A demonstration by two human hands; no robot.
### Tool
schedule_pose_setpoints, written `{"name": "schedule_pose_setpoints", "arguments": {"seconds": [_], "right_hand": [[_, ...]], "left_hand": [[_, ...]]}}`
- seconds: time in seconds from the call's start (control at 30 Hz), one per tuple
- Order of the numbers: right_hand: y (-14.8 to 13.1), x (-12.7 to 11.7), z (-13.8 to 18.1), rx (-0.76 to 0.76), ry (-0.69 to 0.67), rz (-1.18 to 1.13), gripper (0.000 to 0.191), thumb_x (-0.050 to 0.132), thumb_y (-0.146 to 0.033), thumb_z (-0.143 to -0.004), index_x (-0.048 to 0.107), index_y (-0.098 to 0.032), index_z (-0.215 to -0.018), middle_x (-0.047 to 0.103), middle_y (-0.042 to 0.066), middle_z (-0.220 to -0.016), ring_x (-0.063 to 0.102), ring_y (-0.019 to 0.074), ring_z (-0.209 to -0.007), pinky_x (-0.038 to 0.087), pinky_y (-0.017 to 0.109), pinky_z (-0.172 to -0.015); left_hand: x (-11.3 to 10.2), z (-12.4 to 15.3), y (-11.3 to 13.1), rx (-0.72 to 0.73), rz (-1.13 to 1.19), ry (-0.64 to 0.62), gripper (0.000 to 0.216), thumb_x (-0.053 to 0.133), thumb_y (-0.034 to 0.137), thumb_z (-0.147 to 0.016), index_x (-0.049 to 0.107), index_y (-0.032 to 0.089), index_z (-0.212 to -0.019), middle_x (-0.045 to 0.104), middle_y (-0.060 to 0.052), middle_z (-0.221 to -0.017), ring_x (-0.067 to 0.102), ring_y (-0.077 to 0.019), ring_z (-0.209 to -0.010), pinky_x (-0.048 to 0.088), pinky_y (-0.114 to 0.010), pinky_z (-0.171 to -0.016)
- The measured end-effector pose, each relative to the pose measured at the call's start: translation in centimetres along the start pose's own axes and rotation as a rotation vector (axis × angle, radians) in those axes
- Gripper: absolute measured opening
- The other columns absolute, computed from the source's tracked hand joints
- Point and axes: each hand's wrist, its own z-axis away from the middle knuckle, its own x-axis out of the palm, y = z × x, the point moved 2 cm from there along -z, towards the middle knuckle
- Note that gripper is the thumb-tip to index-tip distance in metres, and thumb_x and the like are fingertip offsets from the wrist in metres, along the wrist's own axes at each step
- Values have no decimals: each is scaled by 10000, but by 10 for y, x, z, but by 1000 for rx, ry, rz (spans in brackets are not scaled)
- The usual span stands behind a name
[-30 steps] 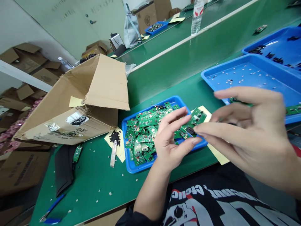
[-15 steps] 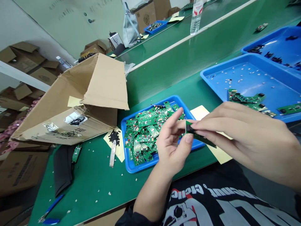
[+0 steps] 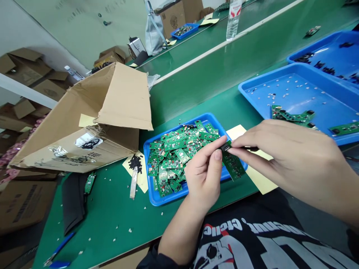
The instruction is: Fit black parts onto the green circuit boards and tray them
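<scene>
In front of my body a green circuit board (image 3: 235, 167) hangs tilted, its flat face showing, with a small black connector piece (image 3: 225, 147) at its upper end. My left hand (image 3: 204, 172) is closed, index finger and thumb at that end of the board and the other fingers curled in. From the other side, the thumb and fingertips of my right hand (image 3: 294, 157) pinch the board's upper edge beside the connector. A thin dark thing sticks out by the right fingers; its kind cannot be made out. Below lies a blue tray (image 3: 165, 201) heaped with circuit boards.
Left stands an open cardboard box (image 3: 126, 97). Small black parts (image 3: 135, 163) lie on yellow paper near a pale strip (image 3: 134, 183). Blue-handled cutters (image 3: 63, 244) and a black sleeve (image 3: 73, 201) lie front left. Another blue tray (image 3: 258, 89) is at right, a water bottle (image 3: 233, 20) behind.
The board has turned so that its flat face shows and its lower end hangs down. My left fingers have curled in and closed at its end. My right hand keeps its pinch.
</scene>
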Motion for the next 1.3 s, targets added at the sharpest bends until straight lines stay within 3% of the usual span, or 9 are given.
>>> {"name": "schedule_pose_setpoints", "arguments": {"seconds": [0.13, 0.23, 0.33, 0.5, 0.6, 0.7, 0.8, 0.97, 1.3], "right_hand": [[1, 2, 1, -14, 28, 41, 75, 587, -123, -967, 584, -199, -972, 686, 33, -813, 603, 197, -713, 463, 341, -679], [4, 3, 1, -78, 11, 49, 76, 590, -137, -971, 627, -173, -1026, 695, 45, -822, 616, 200, -739, 481, 337, -677], [11, 4, 0, -142, -66, -14, 138, 532, -116, -992, 659, -160, -1018, 714, 65, -854, 638, 192, -748, 500, 332, -664], [19, 4, -2, -199, -158, -187, 183, 490, -130, -1010, 669, -145, -976, 714, 42, -817, 665, 151, -733, 524, 281, -645], [20, 4, -2, -97, -102, -189, 125, 549, -138, -987, 665, -169, -954, 730, 23, -815, 686, 135, -722, 536, 262, -650], [19, 5, 1, 59, 17, -176, 109, 583, -142, -971, 673, -193, -937, 753, 23, -830, 702, 132, -703, 544, 252, -632], [17, 9, 3, 142, 53, -177, 107, 589, -150, -963, 666, -207, -918, 760, 17, -831, 709, 137, -689, 553, 251, -611], [15, 15, 3, 188, 74, -192, 129, 576, -172, -968, 626, -224, -861, 729, -7, -775, 682, 133, -639, 544, 254, -579], [24, 6, 6, -104, -10, -86, 100, 572, -73, -966, 617, -163, -969, 693, 53, -870, 664, 140, -798, 532, 270, -757]], "left_hand": [[1, -3, 1, -48, 43, 36, 183, 625, 227, -988, 775, 252, -1088, 815, -33, -1038, 777, -154, -939, 648, -265, -839], [0, -5, 1, -131, 124, 34, 142, 639, 238, -978, 771, 235, -1031, 802, -24, -912, 763, -129, -755, 638, -224, -676], [-5, -6, 0, -255, 180, -33, 168, 669, 275, -959, 718, 223, -1111, 745, 0, -757, 672, -100, -569, 552, -185, -497], [-18, -16, 0, -485, 244, -225, 386, 731, 304, -908, 609, 227, -1266, 685, 16, -698, 575, -95, -523, 499, -190, -473], [-23, -21, -1, -585, 458, -298, 453, 740, 500, -874, 621, 233, -1220, 686, -4, -754, 638, -126, -559, 561, -241, -529], [-20, -16, -5, -558, 688, -320, 727, 817, 670, -696, 619, 257, -1261, 728, -71, -994, 726, -182, -677, 609, -283, -592], [-8, -3, -11, -481, 649, -249, 878, 993, 435, -537, 602, 290, -1310, 726, -73, -1087, 749, -190, -768, 624, -262, -650], [7, 8, -16, -384, 640, 17, 397, 852, 236, -803, 667, 283, -1152, 762, 31, -806, 761, -107, -709, 628, -183, -688], [-10, -9, -8, -590, 524, 8, 216, 819, 201, -797, 641, 173, -916, 733, 30, -571, 747, -119, -537, 603, -136, -533]]}}
